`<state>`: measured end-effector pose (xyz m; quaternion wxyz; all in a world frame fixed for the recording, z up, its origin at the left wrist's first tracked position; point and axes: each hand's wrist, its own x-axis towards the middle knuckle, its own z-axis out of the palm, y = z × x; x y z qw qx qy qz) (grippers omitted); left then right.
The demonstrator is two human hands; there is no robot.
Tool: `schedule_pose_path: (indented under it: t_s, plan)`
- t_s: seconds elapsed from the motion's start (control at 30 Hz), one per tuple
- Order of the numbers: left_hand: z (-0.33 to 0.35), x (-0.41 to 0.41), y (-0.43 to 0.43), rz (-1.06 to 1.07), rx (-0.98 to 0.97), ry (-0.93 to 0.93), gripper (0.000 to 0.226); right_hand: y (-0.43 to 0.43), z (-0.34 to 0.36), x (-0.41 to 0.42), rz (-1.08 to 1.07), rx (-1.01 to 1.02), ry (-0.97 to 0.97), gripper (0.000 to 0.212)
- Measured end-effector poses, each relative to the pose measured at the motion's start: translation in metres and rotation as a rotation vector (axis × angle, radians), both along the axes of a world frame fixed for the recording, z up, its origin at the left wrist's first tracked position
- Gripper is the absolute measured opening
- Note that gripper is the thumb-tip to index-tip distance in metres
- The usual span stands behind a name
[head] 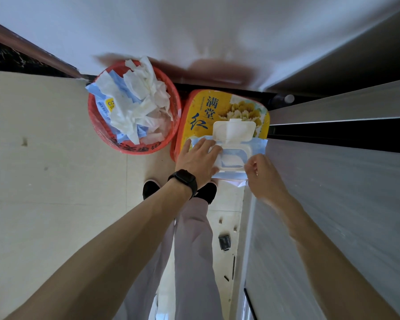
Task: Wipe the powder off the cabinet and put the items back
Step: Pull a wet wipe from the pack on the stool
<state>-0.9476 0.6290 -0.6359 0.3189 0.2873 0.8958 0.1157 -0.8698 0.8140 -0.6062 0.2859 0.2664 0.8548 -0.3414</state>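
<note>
The wipe pack (231,155) lies, lid open, across the near edge of the yellow box (217,107), my left hand (198,158) pressed flat on it and my right hand (263,174) curled at its near right corner (pinching wipe or wrapper, I cannot tell). If I ease that press, the pack may lift or slide off. The box stands on the pale floor (56,181) just beside a red basket (97,125) heaped with used wipes, below a white wall (217,31).

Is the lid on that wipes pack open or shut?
Open. The white lid stands flipped back from the wipes pack, baring its opening.
</note>
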Motion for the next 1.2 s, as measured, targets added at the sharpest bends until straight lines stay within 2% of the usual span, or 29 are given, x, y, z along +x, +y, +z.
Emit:
schedule_pose_path:
  t_s: [0.07,0.1,0.2,0.23,0.3,0.33,0.43,0.57,0.63,0.73,0.83,0.93,1.0,1.1,1.17,1.2]
  plan:
    - [-0.001,0.000,0.001,0.000,-0.001,0.008,0.051,-0.004,0.003,0.005,-0.123,0.023,0.041,0.006]
    - [0.000,0.001,0.001,0.000,-0.001,0.014,0.051,-0.008,0.005,0.006,-0.130,0.046,0.088,0.015]
    - [0.000,0.000,0.001,0.004,0.001,0.021,0.050,-0.020,0.007,0.005,0.094,0.137,0.192,0.054]
    - [0.000,0.000,0.001,0.006,0.001,0.022,0.050,-0.023,0.006,0.002,0.177,0.175,0.196,0.053]
    - [0.000,-0.001,0.002,0.000,-0.010,0.027,0.051,-0.026,0.004,-0.006,0.211,0.245,0.237,0.029]
    - [0.001,-0.001,0.002,-0.005,-0.018,0.030,0.052,-0.028,0.004,-0.009,0.167,0.252,0.277,0.022]
    - [0.001,0.000,0.004,0.001,-0.021,0.042,0.053,-0.028,0.006,-0.011,-0.075,0.151,0.341,0.019]
    - [0.001,-0.001,0.004,0.011,0.003,0.041,0.046,-0.022,0.020,0.009,-0.625,-0.037,0.205,0.019]
    - [0.002,-0.001,0.005,0.004,-0.009,0.042,0.046,-0.029,0.028,0.020,-0.756,-0.089,0.180,0.011]
    - [0.003,0.000,0.008,-0.012,-0.037,0.047,0.047,-0.045,0.038,0.029,-0.875,-0.080,0.230,0.021]
    - [0.004,0.000,0.012,-0.022,-0.070,0.034,0.048,-0.048,0.051,0.032,-1.109,-0.055,0.337,0.023]
    - [0.005,-0.001,0.012,-0.009,-0.040,0.014,0.050,-0.037,0.064,0.037,-1.190,0.080,0.423,0.021]
    - [0.008,0.001,0.008,0.091,0.028,-0.036,0.057,-0.030,0.071,0.041,-1.143,0.166,0.400,0.018]
    - [0.016,0.009,0.003,0.449,0.133,-0.218,0.067,-0.024,0.071,0.048,-1.134,0.175,0.326,0.015]
    - [0.021,0.014,0.004,0.625,0.112,-0.411,0.063,-0.026,0.066,0.052,-1.088,0.149,0.239,0.013]
    - [0.022,0.016,0.005,0.648,0.082,-0.458,0.057,-0.029,0.062,0.054,-1.018,0.113,0.186,0.013]
